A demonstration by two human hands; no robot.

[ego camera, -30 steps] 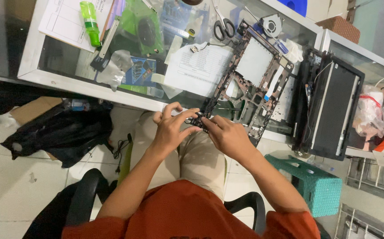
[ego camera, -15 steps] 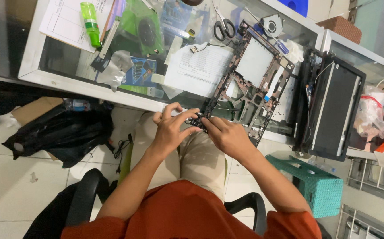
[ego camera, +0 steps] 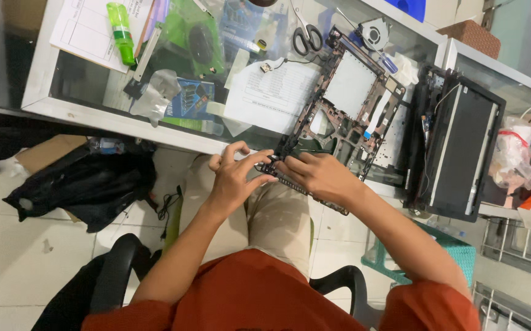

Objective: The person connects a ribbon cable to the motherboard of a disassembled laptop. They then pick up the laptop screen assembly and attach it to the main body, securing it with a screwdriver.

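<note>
Both hands are meeting at the near edge of the laptop frame (ego camera: pixel 339 116), which is lying on the glass surface (ego camera: pixel 88 110) and overhanging its edge above the person's lap. Left hand (ego camera: pixel 236 178) is pinching the frame's near corner, fingers curled together on it with the thumb beneath. Right hand (ego camera: pixel 318 175) is touching the left one at the fingertips, its fingers closing on the same dark strip of the frame, palm turned down.

Just beyond the hands, the frame is showing a pale square panel in its middle and open cut-outs around it. Farther out from the right hand, a black laptop lid (ego camera: pixel 461 153) is lying flat, just beside the frame. Beyond the left hand, a printed sheet (ego camera: pixel 274 92) is lying against the frame's left side, and scissors (ego camera: pixel 305 37) are resting past it. A small fan (ego camera: pixel 374 32) is sitting past the frame's far end. Well off to the left of the left hand, a green bottle (ego camera: pixel 120 30) is lying on papers, with a blue packet (ego camera: pixel 192 101) nearer.

Below the left hand, on the floor, a black bag (ego camera: pixel 82 184) is slumping beside the chair (ego camera: pixel 118 270). A teal basket (ego camera: pixel 455 257) is standing on the floor under the right forearm.
</note>
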